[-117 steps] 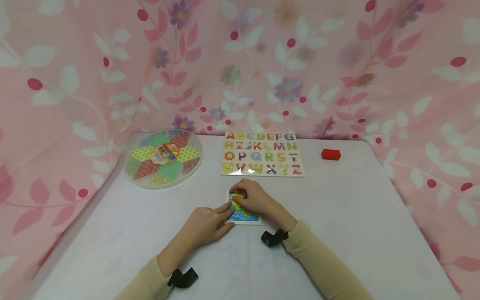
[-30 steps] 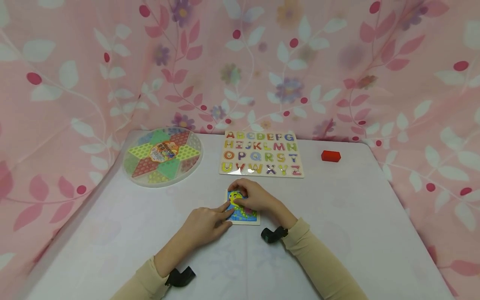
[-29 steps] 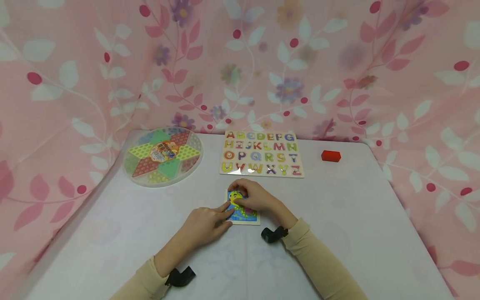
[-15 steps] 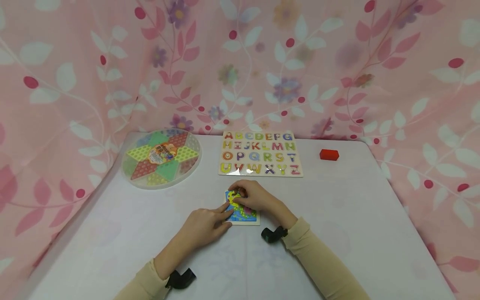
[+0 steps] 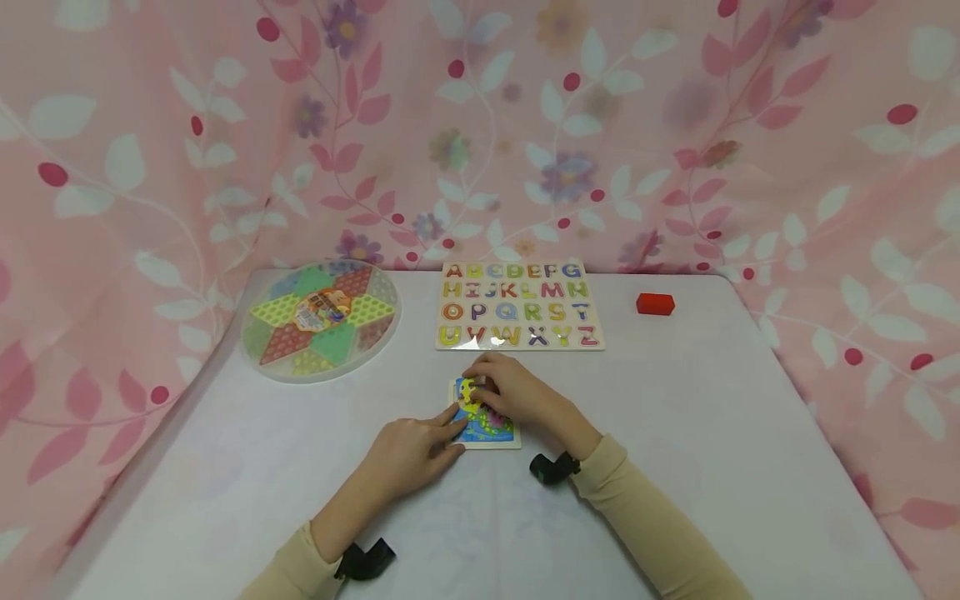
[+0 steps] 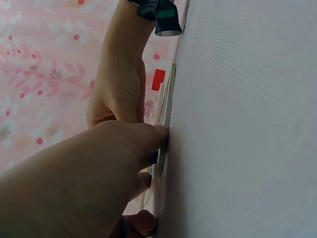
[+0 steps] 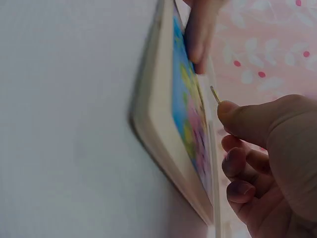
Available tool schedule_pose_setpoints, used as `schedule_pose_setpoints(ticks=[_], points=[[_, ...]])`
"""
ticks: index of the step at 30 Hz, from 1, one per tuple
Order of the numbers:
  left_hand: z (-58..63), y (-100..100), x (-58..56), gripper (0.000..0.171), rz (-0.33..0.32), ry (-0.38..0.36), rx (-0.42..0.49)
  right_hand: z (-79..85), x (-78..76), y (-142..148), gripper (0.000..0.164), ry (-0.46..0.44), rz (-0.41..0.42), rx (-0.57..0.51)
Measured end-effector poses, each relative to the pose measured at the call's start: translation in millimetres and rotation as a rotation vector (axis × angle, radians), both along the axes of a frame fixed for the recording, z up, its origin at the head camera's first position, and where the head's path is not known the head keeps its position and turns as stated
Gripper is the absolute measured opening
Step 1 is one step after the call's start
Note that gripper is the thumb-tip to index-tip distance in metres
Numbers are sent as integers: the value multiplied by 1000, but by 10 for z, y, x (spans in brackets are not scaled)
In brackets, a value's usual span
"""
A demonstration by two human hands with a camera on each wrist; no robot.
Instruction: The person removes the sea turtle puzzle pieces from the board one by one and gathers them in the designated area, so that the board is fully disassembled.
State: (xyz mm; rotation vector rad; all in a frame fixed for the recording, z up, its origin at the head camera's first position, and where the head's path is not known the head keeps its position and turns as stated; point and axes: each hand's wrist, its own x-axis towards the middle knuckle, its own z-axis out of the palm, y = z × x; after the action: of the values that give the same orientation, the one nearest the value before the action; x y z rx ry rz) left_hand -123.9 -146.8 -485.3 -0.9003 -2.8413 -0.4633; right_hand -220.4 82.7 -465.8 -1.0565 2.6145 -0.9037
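Note:
A small jigsaw puzzle (image 5: 486,433) with a blue, yellow and pink picture and a pale frame lies on the table in front of me. My left hand (image 5: 411,450) rests at its left side, fingers stretched onto the edge of the board. Over the upper part of the puzzle, my right hand (image 5: 517,392) pinches a thin puzzle piece (image 7: 215,94) between thumb and finger. In the right wrist view that piece appears edge-on, apart from the board. The right fingers cover part of the picture in the head view.
Behind the puzzle lies a wooden alphabet board (image 5: 520,307). A round Chinese checkers box (image 5: 321,321) stands at the back left, and a red block (image 5: 656,304) at the back right. A pink floral curtain (image 5: 480,125) hangs behind the white table (image 5: 675,467).
My right hand has drawn slightly up and to the right, and a thin piece now shows lifted in its fingers. The left hand stays at the puzzle's left edge.

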Motion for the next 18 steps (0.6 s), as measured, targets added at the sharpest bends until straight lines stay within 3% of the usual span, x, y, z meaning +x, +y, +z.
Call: schedule_pose_setpoints(ticks=[7, 13, 18], points=[[1, 24, 4, 40, -2, -15, 11, 36, -36, 431, 32, 39, -141, -73], [-3, 23, 10, 40, 1, -6, 14, -78, -30, 831, 35, 24, -214, -75], [-1, 12, 18, 39, 7, -2, 30, -179, -19, 990, 35, 4, -246, -80]])
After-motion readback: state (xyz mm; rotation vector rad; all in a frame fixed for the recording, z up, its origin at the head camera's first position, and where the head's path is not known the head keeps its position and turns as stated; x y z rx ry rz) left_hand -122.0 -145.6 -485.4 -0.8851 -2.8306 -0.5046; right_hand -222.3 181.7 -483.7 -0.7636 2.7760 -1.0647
